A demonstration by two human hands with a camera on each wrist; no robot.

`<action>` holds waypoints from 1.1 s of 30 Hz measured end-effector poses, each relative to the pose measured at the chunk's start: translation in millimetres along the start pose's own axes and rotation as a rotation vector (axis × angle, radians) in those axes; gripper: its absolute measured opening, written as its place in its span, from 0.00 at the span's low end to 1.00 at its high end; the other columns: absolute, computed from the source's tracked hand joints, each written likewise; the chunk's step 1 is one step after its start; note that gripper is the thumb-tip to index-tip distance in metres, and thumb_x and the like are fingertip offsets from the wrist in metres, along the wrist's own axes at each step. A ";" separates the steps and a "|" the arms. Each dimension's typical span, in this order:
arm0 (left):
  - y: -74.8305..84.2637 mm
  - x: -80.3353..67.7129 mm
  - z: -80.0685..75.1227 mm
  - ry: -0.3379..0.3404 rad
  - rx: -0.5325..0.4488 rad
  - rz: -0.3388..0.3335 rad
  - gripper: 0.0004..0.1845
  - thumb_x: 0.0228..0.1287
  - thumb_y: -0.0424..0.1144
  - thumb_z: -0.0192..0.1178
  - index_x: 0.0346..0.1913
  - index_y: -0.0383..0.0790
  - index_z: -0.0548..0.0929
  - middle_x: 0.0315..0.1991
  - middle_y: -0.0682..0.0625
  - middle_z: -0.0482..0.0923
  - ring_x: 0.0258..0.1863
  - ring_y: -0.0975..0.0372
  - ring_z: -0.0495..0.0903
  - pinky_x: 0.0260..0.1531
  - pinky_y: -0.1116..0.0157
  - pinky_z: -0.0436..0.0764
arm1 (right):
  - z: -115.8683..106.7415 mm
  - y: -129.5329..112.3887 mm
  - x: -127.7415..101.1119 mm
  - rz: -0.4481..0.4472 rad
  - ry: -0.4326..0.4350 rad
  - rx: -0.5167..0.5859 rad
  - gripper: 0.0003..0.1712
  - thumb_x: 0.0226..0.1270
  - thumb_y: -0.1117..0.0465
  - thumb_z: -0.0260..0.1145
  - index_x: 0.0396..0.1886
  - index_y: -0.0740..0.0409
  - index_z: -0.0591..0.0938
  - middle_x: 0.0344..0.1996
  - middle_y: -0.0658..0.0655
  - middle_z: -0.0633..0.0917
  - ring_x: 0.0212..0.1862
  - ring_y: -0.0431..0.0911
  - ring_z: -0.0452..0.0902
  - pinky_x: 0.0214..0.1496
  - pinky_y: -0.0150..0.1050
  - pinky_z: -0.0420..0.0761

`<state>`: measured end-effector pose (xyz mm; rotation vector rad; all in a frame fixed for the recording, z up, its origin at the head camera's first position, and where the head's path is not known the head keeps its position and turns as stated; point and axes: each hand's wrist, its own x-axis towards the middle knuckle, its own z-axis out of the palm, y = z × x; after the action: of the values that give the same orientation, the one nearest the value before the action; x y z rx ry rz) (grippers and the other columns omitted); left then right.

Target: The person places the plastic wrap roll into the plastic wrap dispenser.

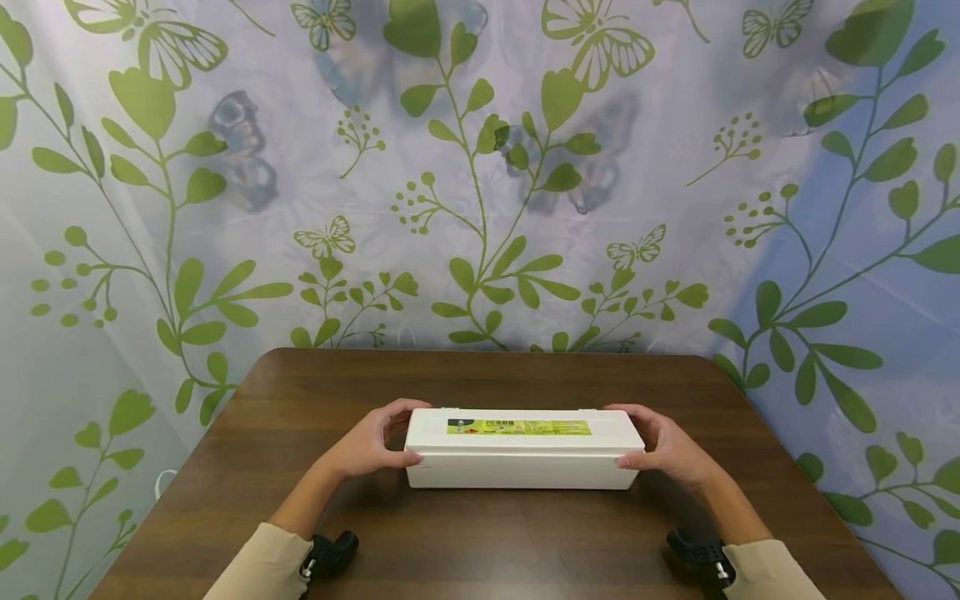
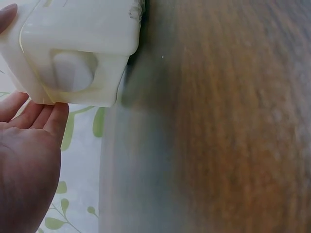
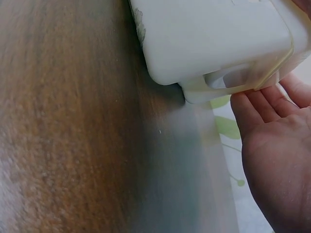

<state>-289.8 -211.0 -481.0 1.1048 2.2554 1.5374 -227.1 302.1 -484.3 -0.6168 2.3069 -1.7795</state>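
A long white cling film box (image 1: 521, 471) lies crosswise before me, with a yellow-green label (image 1: 519, 427) on its lid. My left hand (image 1: 373, 440) grips the left end, thumb at the front and fingers reaching behind. At the opposite end my right hand (image 1: 672, 446) holds it the same way. The left wrist view shows a rounded opening in the box's end, with the pale end of a roll (image 2: 73, 71) inside. A similar opening with a roll end (image 3: 235, 77) appears in the right wrist view. Whether the box's underside touches the table cannot be told.
A brown wood-grain table (image 1: 495, 542) lies beneath the box and hands. Behind it hangs a pale curtain (image 1: 360, 183) printed with green leaves and butterflies. Black straps (image 1: 330, 554) sit at both wrists. A white loop (image 1: 163, 482) shows beside the table's left edge.
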 end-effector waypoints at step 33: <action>-7.2 -8.3 4.0 -0.043 -0.083 0.001 0.48 0.52 0.32 0.79 0.74 0.40 0.62 0.70 0.42 0.66 0.73 0.52 0.67 0.70 0.79 0.65 | 6.4 8.1 -4.9 -0.017 0.002 -0.040 0.55 0.53 0.72 0.78 0.77 0.60 0.58 0.63 0.52 0.74 0.56 0.42 0.78 0.51 0.42 0.86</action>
<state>-285.2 -215.0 -490.9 1.1048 2.1429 1.5771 -222.1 300.2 -494.4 -0.6427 2.3509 -1.7459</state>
